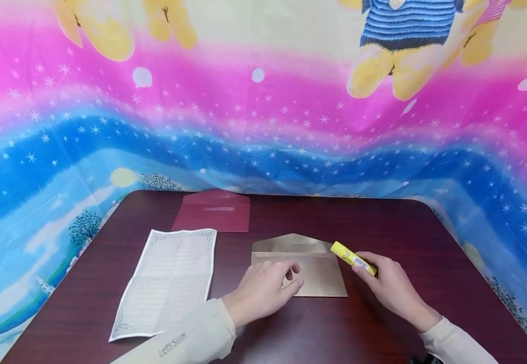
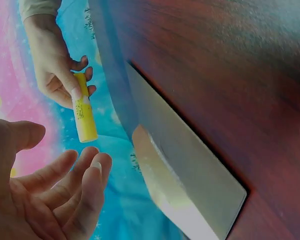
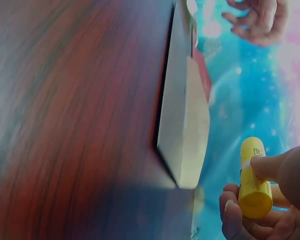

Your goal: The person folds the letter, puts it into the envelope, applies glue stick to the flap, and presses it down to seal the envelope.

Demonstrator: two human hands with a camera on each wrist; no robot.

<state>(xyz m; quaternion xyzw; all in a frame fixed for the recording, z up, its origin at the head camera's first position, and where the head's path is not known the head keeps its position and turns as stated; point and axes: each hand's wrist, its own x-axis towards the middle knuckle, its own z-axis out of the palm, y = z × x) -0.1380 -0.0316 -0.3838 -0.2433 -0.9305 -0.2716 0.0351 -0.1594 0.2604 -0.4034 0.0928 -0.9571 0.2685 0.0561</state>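
Observation:
My right hand (image 1: 392, 288) grips a yellow glue stick (image 1: 353, 258) by its lower end, thumb on one side and fingers on the other. In the right wrist view the glue stick (image 3: 254, 180) has its cap-like end pointing away from the wrist. A gold envelope (image 1: 320, 278) lies on the table with its flap raised toward the back. Over the envelope's left part hovers my left hand (image 1: 268, 285), fingers loosely bent and holding nothing; it hides that part of the envelope. The left wrist view shows the left hand (image 2: 65, 195) with fingers spread apart.
A sheet of lined letter paper (image 1: 168, 278) with a decorative border lies at the left, partly under the left sleeve. Behind it is a red envelope (image 1: 213, 215) with its flap raised. A patterned cloth (image 1: 263, 126) hangs around the dark wooden table (image 1: 318, 328).

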